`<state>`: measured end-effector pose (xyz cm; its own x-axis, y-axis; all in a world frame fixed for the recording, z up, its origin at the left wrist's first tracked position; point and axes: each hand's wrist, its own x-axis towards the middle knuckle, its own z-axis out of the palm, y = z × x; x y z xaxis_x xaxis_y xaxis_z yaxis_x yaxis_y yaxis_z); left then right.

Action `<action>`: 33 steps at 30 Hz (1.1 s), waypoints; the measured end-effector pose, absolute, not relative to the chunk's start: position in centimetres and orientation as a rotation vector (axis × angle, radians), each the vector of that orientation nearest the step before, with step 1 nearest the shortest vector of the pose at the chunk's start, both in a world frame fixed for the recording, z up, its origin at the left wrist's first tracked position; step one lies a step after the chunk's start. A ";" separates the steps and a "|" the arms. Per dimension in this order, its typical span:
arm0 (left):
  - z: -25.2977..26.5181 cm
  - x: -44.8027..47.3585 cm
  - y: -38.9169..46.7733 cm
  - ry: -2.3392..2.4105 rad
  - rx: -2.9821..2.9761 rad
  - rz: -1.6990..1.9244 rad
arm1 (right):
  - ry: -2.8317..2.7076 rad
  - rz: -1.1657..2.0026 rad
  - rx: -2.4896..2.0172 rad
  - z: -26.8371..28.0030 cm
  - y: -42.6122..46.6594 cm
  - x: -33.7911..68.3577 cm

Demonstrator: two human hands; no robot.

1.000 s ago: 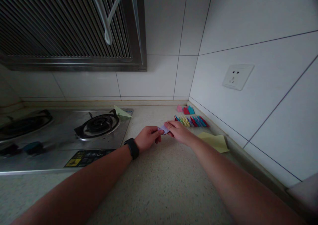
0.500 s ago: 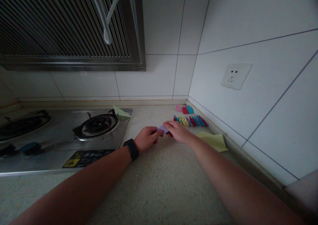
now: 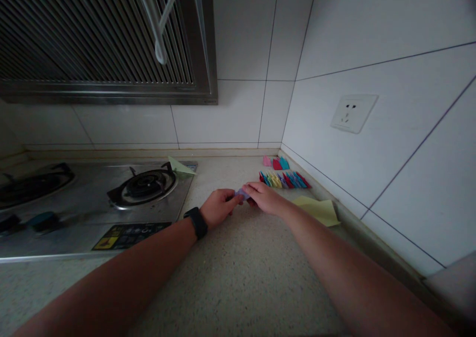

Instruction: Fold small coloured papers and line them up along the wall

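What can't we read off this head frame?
- Purple paper, head view: mostly covered by left hand and right hand; fold shape unclear.
- Row of folded pieces: too small to count.
- Stove label: dim, unreadable.
- Left burner: cut off by the frame edge.

A home kitchen is shown: a steel gas hob point(image 3: 92, 198) is set into the speckled counter point(image 3: 238, 277), a ribbed extractor hood point(image 3: 104, 39) is mounted above, and white wall tiles point(image 3: 372, 29) carry a socket point(image 3: 353, 112).
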<state>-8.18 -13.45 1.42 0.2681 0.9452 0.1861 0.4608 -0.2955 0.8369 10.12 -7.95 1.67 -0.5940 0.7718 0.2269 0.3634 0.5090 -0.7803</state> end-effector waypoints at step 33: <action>1.1 -8.1 -13.0 0.891 1.719 1.089 | -1.923 1.131 -0.928 1.8 -7.6 10.1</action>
